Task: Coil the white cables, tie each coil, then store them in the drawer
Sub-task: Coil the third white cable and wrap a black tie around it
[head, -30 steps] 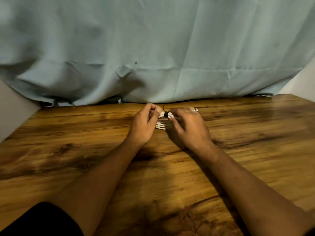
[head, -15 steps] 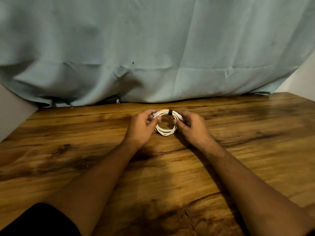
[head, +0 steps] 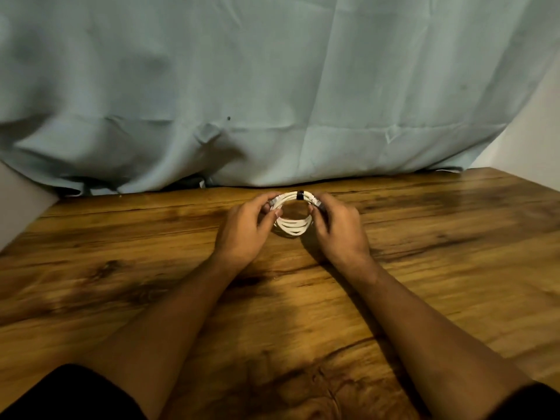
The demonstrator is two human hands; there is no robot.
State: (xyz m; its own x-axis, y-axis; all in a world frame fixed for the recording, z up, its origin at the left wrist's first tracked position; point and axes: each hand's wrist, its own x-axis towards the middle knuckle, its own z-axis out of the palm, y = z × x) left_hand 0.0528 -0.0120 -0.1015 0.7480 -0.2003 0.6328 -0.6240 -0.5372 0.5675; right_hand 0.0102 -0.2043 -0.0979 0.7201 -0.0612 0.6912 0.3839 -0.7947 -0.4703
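We see a bare left hand (head: 245,234) and right hand (head: 341,234), with forearms (head: 169,310) uncovered behind the grip. Farthest back from it, a black fabric left sleeve (head: 60,395) and a matching black right sleeve (head: 536,401) cover the upper arms.

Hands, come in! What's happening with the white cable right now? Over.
Left hand and right hand each pinch a side of the white cable coil. Black tie on its top. Nothing in the way.

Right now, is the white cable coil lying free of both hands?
No, the left hand and the right hand each grip one side of the white cable coil.
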